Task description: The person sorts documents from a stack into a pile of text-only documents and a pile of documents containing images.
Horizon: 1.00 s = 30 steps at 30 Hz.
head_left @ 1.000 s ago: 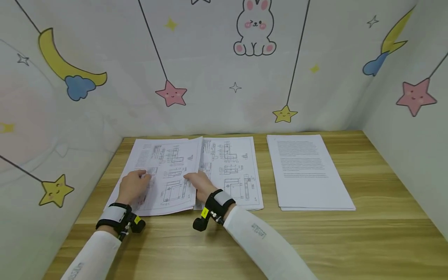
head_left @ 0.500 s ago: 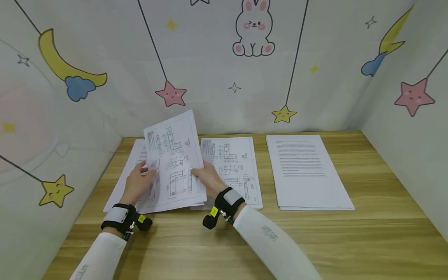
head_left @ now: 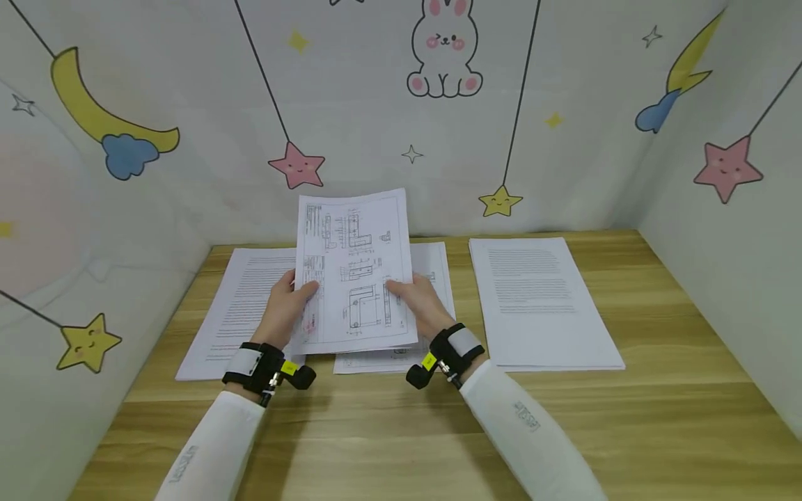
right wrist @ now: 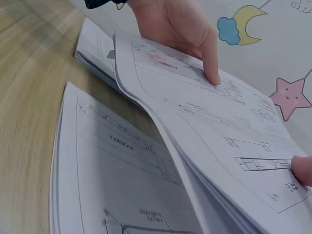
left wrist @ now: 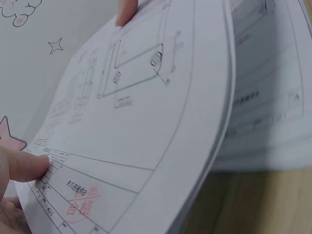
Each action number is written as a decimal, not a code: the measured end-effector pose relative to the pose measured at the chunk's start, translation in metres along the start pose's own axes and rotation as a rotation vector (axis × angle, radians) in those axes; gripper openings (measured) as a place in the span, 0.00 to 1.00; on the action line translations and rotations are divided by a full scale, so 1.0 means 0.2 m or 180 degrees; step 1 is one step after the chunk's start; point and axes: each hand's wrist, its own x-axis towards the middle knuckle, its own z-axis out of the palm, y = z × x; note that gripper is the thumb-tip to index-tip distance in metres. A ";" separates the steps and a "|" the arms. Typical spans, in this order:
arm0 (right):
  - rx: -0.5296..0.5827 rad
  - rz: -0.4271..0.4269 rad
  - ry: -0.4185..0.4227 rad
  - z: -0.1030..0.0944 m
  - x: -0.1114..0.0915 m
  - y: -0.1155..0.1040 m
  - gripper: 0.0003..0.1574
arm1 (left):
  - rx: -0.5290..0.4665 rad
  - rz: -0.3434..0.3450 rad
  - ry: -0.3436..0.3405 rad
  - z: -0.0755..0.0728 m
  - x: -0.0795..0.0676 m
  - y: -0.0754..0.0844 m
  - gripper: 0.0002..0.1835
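A small stack of printed technical drawings (head_left: pixel 357 271) is held up between both hands, tilted toward the head camera. My left hand (head_left: pixel 285 306) grips its left edge, thumb on the front sheet and fingers behind. On the opposite edge my right hand (head_left: pixel 426 303) pinches the sheets the same way. A red stamp (left wrist: pixel 80 202) shows near one corner of the top drawing. Below the held sheets lies another pile of drawings (right wrist: pixel 122 161), partly covered in the head view. To the left, a pile of text pages (head_left: pixel 241 313) lies on the table.
At the right of the wooden table (head_left: pixel 532 431) lies another stack of text pages (head_left: pixel 545 306). A white cloth backdrop (head_left: pixel 351 90) with cartoon stars, moons and a rabbit rises behind the table's far edge. White side panels stand left and right.
The stack of drawings has come up off the left pile of text pages and moved right, over the middle pile. Both hands moved right with it, baring the text pages.
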 end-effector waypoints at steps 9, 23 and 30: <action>-0.0522 -0.0106 0.0420 -0.18 -0.07 0.01 0.23 | -0.0162 -0.0044 -0.0219 0.21 0.00 0.06 0.32; -0.1401 0.0177 0.0658 -0.36 -0.10 0.07 0.35 | 0.0250 -0.0129 -0.0296 0.36 0.02 -0.04 0.33; -0.2042 0.0073 0.0911 -0.42 -0.12 0.05 0.38 | 0.0749 0.0063 -0.0009 0.34 -0.02 -0.05 0.29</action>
